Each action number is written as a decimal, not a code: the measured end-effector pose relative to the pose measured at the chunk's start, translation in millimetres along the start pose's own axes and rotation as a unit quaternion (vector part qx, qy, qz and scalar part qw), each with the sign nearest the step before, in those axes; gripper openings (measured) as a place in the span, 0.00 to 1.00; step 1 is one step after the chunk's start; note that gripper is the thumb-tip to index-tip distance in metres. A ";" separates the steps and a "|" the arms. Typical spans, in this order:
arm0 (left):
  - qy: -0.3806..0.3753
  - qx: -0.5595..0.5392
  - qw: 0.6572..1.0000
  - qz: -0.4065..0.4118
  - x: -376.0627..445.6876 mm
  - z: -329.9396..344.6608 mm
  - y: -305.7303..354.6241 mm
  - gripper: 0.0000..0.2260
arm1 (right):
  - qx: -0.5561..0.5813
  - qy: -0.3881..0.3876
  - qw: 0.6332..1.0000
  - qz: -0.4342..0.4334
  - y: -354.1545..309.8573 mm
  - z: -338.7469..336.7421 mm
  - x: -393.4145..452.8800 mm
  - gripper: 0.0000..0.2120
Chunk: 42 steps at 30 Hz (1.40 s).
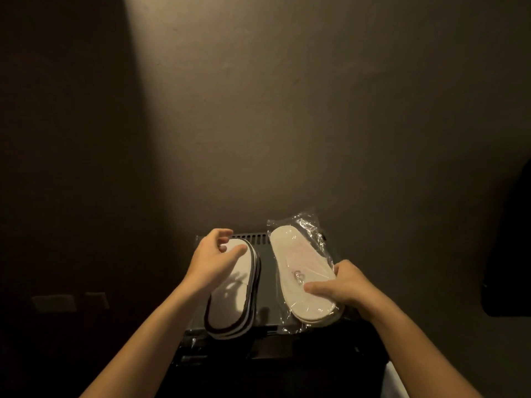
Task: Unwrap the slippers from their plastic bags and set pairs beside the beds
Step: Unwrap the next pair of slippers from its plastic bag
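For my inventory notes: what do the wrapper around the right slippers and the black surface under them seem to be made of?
Wrapper: thin clear plastic film, glossy; it crinkles and shows bright glints. Black surface: probably painted metal or hard plastic, smooth and matte, with cut vent slots at its far edge; the dim light leaves this open.
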<state>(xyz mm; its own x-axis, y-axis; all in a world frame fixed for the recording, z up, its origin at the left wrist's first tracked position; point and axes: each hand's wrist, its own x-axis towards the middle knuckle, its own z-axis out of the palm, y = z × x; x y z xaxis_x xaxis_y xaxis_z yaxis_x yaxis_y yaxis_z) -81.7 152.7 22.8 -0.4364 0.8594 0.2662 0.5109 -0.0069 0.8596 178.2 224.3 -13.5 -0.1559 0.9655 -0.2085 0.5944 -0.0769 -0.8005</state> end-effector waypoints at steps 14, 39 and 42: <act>-0.132 -0.312 0.941 0.017 -33.2 34.5 55.9 0.23 | 0.279 -0.074 0.931 -0.224 -3.5 -11.3 -43.6 0.42; -0.179 -0.213 0.950 0.144 -30.5 62.5 55.9 0.28 | 0.362 0.026 0.875 -0.320 -12.6 -25.6 -21.0 0.25; -0.114 -0.228 0.959 0.128 -30.4 36.1 69.5 0.34 | 0.477 0.043 0.829 -0.288 -17.6 -32.5 -25.0 0.28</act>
<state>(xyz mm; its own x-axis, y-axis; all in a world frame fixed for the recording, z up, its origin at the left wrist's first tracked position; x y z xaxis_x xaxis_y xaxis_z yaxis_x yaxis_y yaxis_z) -6.2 144.6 58.7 -0.1409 0.8886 0.4366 0.1809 -0.4104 0.8938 197.2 209.6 24.1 -0.1152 0.9213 0.3714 -0.4601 0.2819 -0.8419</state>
